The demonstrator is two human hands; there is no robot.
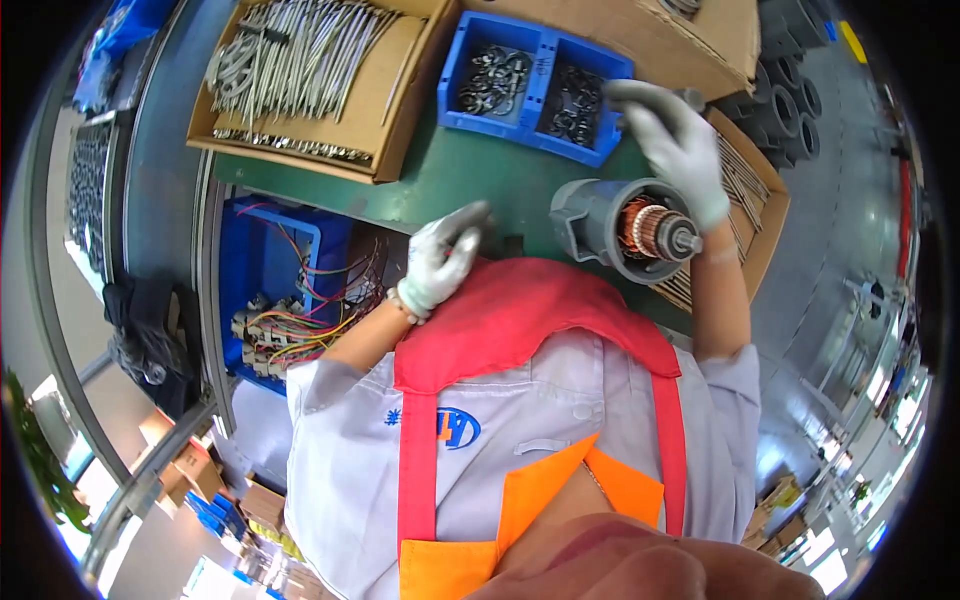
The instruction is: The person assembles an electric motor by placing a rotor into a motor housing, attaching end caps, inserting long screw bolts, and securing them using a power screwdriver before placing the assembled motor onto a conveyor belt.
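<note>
My right hand (676, 150), in a white glove with grey fingertips, reaches over the right end of a blue two-compartment bin (520, 127). Its fingers are stretched out, somewhat blurred, and nothing shows in them. Small dark metal parts (575, 105) fill the bin's right compartment; shiny metal rings or clips (495, 80) lie in the left one. Below that hand, a grey cylindrical motor housing (590, 215) lies tilted on the bench, with a copper-wound armature (655, 230) inside. By the bench's near edge is my gloved left hand (442, 258), thumb and fingers apart, holding nothing visible.
A cardboard box (400, 110) of long metal rods stands at the back left of the green bench (350, 190). Another box (765, 240) of rods is at the right, near stacked grey housings (785, 115). Below left, a blue crate (240, 260) holds wired parts.
</note>
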